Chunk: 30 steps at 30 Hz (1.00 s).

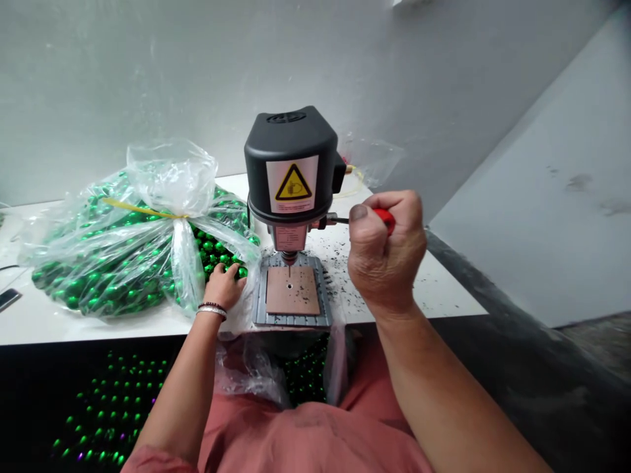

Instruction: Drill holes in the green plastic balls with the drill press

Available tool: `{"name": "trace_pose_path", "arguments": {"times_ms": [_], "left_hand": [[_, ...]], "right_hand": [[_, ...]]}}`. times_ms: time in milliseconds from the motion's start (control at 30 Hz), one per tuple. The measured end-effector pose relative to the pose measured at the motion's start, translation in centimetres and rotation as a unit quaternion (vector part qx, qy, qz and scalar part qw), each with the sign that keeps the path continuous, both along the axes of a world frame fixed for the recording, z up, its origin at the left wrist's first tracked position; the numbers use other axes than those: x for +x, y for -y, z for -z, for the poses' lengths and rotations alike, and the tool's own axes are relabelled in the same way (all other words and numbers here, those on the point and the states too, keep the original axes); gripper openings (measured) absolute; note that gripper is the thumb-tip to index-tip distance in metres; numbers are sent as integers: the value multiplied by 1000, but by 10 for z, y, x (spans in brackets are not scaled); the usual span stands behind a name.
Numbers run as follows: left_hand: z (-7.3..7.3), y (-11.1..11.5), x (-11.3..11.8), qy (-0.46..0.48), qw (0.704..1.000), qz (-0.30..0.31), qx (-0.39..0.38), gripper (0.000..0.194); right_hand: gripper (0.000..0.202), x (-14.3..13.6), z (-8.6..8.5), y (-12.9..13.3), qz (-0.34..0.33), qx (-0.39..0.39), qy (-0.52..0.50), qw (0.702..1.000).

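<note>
My right hand (387,253) is wrapped round the red knob (384,221) of the lever on the black drill press (290,144). My left hand (225,284) reaches to the opening of a clear plastic bag (185,256), its fingers at the shiny green balls (210,246); whether it holds one I cannot make out. Below the drill bit (290,268) lies a square brown board (300,299) with a small hole, on the grey metal base (323,318). The bit stands above the board.
Dark shavings lie scattered on the white table (453,295). A yellow tie (142,209) closes the bag. A phone (8,299) is at the left edge. More green balls (305,378) show in a bag below the table edge.
</note>
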<state>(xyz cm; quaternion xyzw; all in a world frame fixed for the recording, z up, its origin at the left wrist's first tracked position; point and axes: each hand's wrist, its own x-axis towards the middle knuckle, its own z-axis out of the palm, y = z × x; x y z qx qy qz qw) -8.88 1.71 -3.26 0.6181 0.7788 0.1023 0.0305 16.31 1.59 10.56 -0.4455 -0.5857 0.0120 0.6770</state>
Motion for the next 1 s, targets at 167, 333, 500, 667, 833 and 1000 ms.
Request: {"name": "trace_pose_path", "arguments": {"times_ms": [167, 333, 500, 667, 833, 1000], "left_hand": [[3, -3, -2, 47, 994, 8, 99, 47], [-2, 2, -7, 119, 965, -43, 230, 43], [-7, 4, -9, 122, 968, -37, 217, 44], [-17, 5, -4, 157, 964, -84, 195, 45], [-42, 18, 10, 416, 875, -144, 202, 55], [-58, 31, 36, 750, 646, -92, 112, 51]], "right_hand": [[13, 0, 2, 0, 1, 5, 1, 1000], [12, -1, 3, 0, 4, 9, 4, 1000], [13, -1, 3, 0, -3, 7, -3, 1000], [14, 0, 3, 1, -8, 13, 7, 1000], [14, 0, 3, 2, -24, 0, 1, 1000], [14, 0, 3, 2, -29, 6, -2, 1000]]}}
